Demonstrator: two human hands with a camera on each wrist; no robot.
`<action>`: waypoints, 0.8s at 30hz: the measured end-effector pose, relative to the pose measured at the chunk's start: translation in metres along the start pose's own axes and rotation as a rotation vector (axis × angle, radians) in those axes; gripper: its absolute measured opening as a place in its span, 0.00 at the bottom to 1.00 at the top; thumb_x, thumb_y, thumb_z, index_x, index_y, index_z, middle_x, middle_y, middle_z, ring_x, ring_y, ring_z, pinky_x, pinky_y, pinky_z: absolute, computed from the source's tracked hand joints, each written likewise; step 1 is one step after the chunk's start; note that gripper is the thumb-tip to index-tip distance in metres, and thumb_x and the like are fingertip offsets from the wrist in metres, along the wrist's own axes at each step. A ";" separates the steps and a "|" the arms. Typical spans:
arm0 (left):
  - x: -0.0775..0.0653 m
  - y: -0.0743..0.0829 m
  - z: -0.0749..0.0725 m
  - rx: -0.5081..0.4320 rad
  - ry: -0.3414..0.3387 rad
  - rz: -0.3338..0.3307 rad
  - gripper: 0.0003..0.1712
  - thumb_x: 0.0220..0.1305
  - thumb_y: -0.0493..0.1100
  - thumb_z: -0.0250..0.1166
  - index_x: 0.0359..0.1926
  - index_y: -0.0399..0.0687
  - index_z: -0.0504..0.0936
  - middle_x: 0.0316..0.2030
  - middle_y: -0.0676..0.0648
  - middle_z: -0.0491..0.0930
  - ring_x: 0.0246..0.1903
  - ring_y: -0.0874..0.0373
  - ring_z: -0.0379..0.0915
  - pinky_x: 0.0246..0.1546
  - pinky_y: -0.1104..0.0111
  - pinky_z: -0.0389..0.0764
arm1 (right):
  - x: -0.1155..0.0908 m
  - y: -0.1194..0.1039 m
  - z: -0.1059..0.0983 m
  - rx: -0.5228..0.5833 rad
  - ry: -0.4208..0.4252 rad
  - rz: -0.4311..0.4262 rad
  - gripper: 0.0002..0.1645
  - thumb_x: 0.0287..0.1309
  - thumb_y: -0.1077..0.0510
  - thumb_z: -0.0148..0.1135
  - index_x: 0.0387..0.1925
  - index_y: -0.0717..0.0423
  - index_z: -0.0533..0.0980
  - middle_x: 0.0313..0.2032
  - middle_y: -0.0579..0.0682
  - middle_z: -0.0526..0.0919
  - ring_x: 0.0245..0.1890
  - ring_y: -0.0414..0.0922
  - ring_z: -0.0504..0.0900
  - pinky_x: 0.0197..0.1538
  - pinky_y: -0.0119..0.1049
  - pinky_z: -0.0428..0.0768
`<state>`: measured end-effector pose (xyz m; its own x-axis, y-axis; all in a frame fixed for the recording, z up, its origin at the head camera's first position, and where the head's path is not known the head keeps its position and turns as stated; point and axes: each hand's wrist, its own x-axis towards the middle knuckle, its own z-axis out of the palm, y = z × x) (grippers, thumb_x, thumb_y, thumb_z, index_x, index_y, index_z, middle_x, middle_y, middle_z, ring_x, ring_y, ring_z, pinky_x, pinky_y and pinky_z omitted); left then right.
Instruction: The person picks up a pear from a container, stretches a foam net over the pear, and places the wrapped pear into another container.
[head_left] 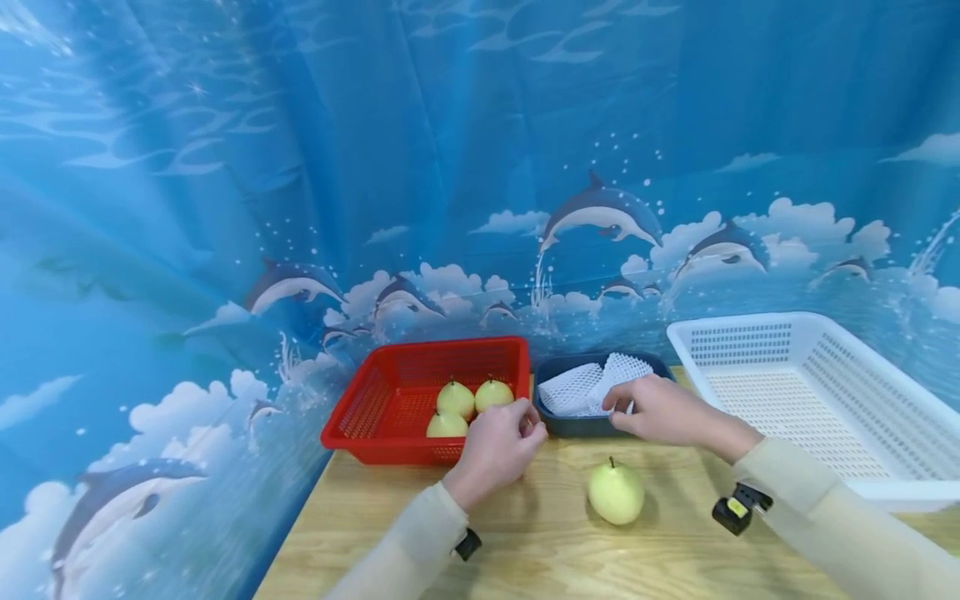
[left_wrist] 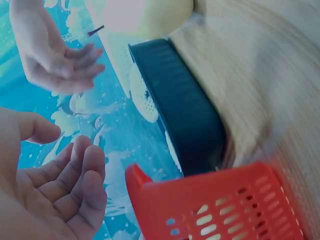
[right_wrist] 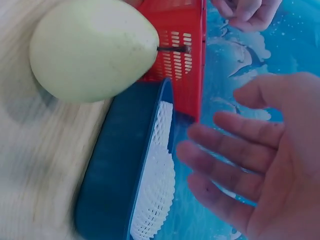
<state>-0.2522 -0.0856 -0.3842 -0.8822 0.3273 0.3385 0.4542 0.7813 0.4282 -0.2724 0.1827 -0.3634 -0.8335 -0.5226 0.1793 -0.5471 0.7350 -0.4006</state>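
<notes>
A yellow-green pear (head_left: pixel 615 493) stands on the wooden table, stem up, between my two forearms. My left hand (head_left: pixel 501 450) hovers by the right front corner of the red basket (head_left: pixel 360 425), fingers loosely bent with nothing in them. Over the front right rim of a small dark blue basket (head_left: pixel 581 427) is my right hand (head_left: pixel 667 410); its relaxed fingers hold nothing in the right wrist view. White foam nets (right_wrist: pixel 156 192) lie inside that blue basket and rise above its rim. In the red basket sit three pears (head_left: pixel 455 400), partly hidden by my left hand.
A large white basket (head_left: pixel 870 492) occupies the right side of the table. Behind everything hangs a blue curtain (head_left: pixel 480 167) printed with dolphins. The bare wooden tabletop (head_left: pixel 540 550) shows in front of the baskets. Each wrist carries a small black camera (head_left: pixel 738 508).
</notes>
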 end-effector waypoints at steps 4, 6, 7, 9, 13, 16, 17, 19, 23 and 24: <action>-0.002 0.004 0.006 -0.002 -0.022 0.000 0.05 0.64 0.47 0.64 0.32 0.56 0.80 0.19 0.60 0.73 0.19 0.66 0.68 0.22 0.74 0.71 | 0.012 0.002 -0.001 -0.119 0.039 0.090 0.10 0.63 0.54 0.60 0.40 0.52 0.84 0.29 0.41 0.84 0.25 0.36 0.78 0.29 0.37 0.77; -0.002 0.005 0.008 0.001 -0.029 -0.005 0.05 0.64 0.48 0.64 0.32 0.56 0.80 0.19 0.60 0.73 0.19 0.66 0.68 0.23 0.74 0.71 | 0.019 0.002 -0.003 -0.168 0.039 0.136 0.10 0.63 0.53 0.60 0.38 0.53 0.84 0.28 0.43 0.83 0.23 0.38 0.76 0.27 0.37 0.75; -0.002 0.005 0.009 0.001 -0.031 -0.009 0.04 0.64 0.48 0.65 0.32 0.55 0.80 0.19 0.60 0.73 0.19 0.66 0.68 0.23 0.74 0.71 | 0.023 0.003 -0.005 -0.181 0.035 0.158 0.11 0.63 0.53 0.60 0.39 0.53 0.84 0.29 0.45 0.83 0.22 0.40 0.76 0.26 0.38 0.74; -0.001 0.006 0.010 -0.004 -0.033 -0.013 0.04 0.64 0.47 0.65 0.33 0.55 0.80 0.19 0.60 0.73 0.19 0.66 0.69 0.23 0.74 0.71 | 0.030 0.005 -0.008 -0.188 0.020 0.198 0.12 0.64 0.52 0.60 0.39 0.55 0.84 0.32 0.47 0.84 0.23 0.41 0.76 0.27 0.39 0.75; -0.002 0.004 0.011 -0.008 -0.046 -0.022 0.05 0.65 0.47 0.64 0.33 0.55 0.80 0.18 0.59 0.73 0.18 0.65 0.69 0.22 0.73 0.71 | 0.044 0.016 -0.011 -0.153 -0.044 0.263 0.13 0.66 0.51 0.59 0.37 0.56 0.84 0.29 0.50 0.82 0.22 0.43 0.74 0.29 0.40 0.74; -0.003 0.001 0.012 -0.006 -0.060 -0.034 0.04 0.65 0.47 0.64 0.34 0.55 0.80 0.16 0.58 0.72 0.17 0.65 0.68 0.21 0.73 0.70 | 0.053 0.026 -0.010 -0.140 -0.093 0.295 0.15 0.66 0.50 0.60 0.28 0.54 0.81 0.20 0.47 0.75 0.19 0.42 0.70 0.29 0.39 0.70; -0.004 0.000 0.012 -0.004 -0.063 -0.038 0.04 0.65 0.48 0.64 0.34 0.55 0.81 0.16 0.58 0.72 0.17 0.65 0.68 0.20 0.73 0.70 | 0.055 0.029 -0.010 -0.144 -0.105 0.302 0.16 0.66 0.49 0.60 0.26 0.53 0.80 0.18 0.47 0.73 0.19 0.42 0.69 0.29 0.39 0.69; -0.005 -0.001 0.012 0.000 -0.063 -0.041 0.04 0.65 0.47 0.64 0.34 0.55 0.81 0.16 0.58 0.72 0.17 0.65 0.68 0.20 0.73 0.70 | 0.059 0.034 -0.009 -0.160 -0.119 0.314 0.17 0.66 0.49 0.60 0.23 0.52 0.77 0.18 0.46 0.71 0.19 0.43 0.68 0.29 0.39 0.69; -0.006 -0.002 0.013 0.014 -0.069 -0.037 0.05 0.65 0.48 0.64 0.35 0.54 0.81 0.16 0.58 0.71 0.17 0.65 0.67 0.20 0.73 0.69 | 0.065 0.043 -0.008 -0.195 -0.149 0.365 0.18 0.68 0.47 0.59 0.29 0.56 0.78 0.26 0.53 0.78 0.24 0.46 0.74 0.32 0.42 0.72; -0.006 -0.002 0.013 0.012 -0.076 -0.042 0.05 0.65 0.48 0.64 0.35 0.54 0.81 0.16 0.58 0.71 0.16 0.65 0.67 0.19 0.73 0.69 | 0.066 0.045 -0.007 -0.198 -0.156 0.382 0.19 0.68 0.46 0.59 0.33 0.59 0.79 0.30 0.56 0.81 0.28 0.48 0.77 0.34 0.44 0.74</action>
<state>-0.2497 -0.0822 -0.3981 -0.9073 0.3334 0.2561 0.4159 0.8013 0.4302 -0.3524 0.1844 -0.3634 -0.9649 -0.2460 -0.0917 -0.2200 0.9482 -0.2293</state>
